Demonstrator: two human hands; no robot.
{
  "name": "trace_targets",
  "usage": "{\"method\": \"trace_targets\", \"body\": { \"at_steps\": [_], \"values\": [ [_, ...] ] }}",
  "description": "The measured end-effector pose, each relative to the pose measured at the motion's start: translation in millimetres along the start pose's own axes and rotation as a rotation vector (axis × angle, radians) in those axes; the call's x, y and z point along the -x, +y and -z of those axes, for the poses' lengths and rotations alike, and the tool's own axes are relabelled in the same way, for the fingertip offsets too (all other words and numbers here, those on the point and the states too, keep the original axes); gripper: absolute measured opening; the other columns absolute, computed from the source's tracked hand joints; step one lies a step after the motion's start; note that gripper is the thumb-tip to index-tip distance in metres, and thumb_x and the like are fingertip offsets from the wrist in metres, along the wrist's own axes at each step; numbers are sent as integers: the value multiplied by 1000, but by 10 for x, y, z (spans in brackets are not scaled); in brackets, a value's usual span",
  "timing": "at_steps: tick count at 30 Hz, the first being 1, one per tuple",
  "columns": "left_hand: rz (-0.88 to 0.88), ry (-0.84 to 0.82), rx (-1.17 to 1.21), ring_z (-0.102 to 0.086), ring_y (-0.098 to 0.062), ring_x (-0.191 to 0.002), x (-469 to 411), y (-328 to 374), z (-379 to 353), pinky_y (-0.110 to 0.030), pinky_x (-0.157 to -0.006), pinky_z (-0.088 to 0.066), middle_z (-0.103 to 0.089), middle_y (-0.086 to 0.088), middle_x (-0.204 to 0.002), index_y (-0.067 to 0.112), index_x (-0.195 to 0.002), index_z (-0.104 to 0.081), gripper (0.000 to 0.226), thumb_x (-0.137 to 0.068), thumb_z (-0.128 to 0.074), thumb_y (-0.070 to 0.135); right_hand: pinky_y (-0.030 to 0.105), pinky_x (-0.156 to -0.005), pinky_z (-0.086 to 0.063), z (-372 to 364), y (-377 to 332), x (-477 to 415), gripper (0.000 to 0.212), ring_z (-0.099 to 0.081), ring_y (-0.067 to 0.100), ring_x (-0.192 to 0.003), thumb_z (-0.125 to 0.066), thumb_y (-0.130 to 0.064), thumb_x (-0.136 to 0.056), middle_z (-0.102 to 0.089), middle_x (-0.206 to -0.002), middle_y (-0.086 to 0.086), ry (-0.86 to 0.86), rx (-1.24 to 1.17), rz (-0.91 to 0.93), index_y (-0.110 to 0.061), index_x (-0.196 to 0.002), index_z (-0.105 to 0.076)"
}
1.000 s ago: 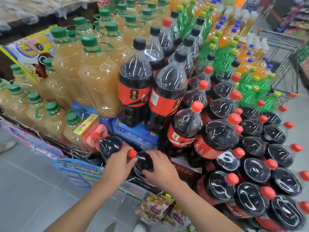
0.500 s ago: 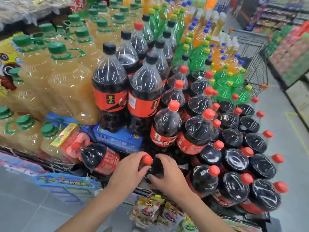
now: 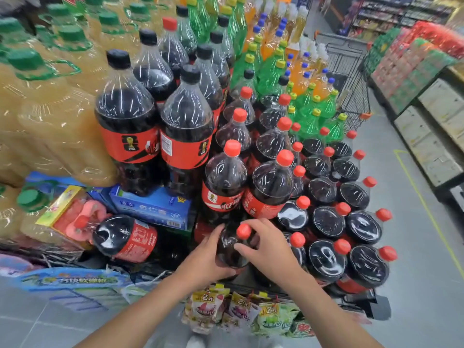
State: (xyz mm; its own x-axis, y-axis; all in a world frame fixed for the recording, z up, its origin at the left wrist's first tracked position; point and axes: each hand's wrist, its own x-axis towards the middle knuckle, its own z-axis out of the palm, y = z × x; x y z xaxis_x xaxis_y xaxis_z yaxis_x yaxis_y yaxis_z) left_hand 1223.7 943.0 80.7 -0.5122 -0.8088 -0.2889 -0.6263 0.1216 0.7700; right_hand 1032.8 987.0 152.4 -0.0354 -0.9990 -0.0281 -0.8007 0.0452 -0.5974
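I had both hands on the dark plastic cola bottle with the red screw cap (image 3: 232, 254), which stood at the front edge of the drinks display (image 3: 369, 303), just beside the rows of red-capped bottles. My left hand (image 3: 206, 257) curled round its left side. My right hand (image 3: 270, 247) wrapped its shoulder, fingers bent beside the cap. A second red-labelled cola bottle (image 3: 125, 238) lay on its side to the left, below a blue cardboard carton (image 3: 150, 209). Small snack packets (image 3: 238, 312) hung under the edge.
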Motion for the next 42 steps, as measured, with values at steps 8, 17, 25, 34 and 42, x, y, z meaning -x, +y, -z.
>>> {"method": "trace_targets", "body": {
  "at_steps": [8, 17, 25, 34, 42],
  "values": [
    [32, 49, 57, -65, -12, -117, -83, -59, -148, -37, -95, -57, -62, 10, -134, 45, -149, -21, 117, -57, -91, 62, 13, -76, -39, 76, -67, -175, 25, -53, 7, -85, -87, -33, -76, -57, -90, -8, 30, 23, 25, -24, -96, -75],
    [10, 43, 126, -64, -8, -118, -88, 89, -367, -39, -98, -56, -63, 15, -130, 55, -141, -25, 106, -58, -91, 55, 7, -74, -36, 211, 49, -30, 23, -53, 4, -84, -85, -32, -78, -52, -90, -14, 19, 36, -30, -27, -99, -76],
    [9, -7, 96, -61, -13, -126, -211, 160, -376, -37, -102, -54, -58, 9, -140, 42, -151, -19, 116, -61, -91, 55, 21, -82, -48, 214, 95, -33, 25, -55, 3, -89, -80, -36, -83, -54, -100, -14, 32, 25, -68, -30, -105, -71],
    [-8, 29, 114, -54, -10, -133, -216, 63, -366, -37, -109, -49, -50, 13, -148, 44, -158, -10, 131, -56, -91, 61, 25, -87, -48, 277, 94, 52, 48, -56, 5, -97, -77, -40, -86, -56, -119, -14, 4, 63, -6, -30, -131, -61],
    [-106, 9, -53, -33, -6, -150, -169, 95, -225, -30, -120, -37, -28, 14, -166, 36, -163, -9, 128, -65, -85, 67, 8, -107, -29, 187, 6, 122, 46, -46, 1, -128, -77, -31, -88, -54, -131, -15, 139, 57, 126, -26, -132, -63]
  ]
}}
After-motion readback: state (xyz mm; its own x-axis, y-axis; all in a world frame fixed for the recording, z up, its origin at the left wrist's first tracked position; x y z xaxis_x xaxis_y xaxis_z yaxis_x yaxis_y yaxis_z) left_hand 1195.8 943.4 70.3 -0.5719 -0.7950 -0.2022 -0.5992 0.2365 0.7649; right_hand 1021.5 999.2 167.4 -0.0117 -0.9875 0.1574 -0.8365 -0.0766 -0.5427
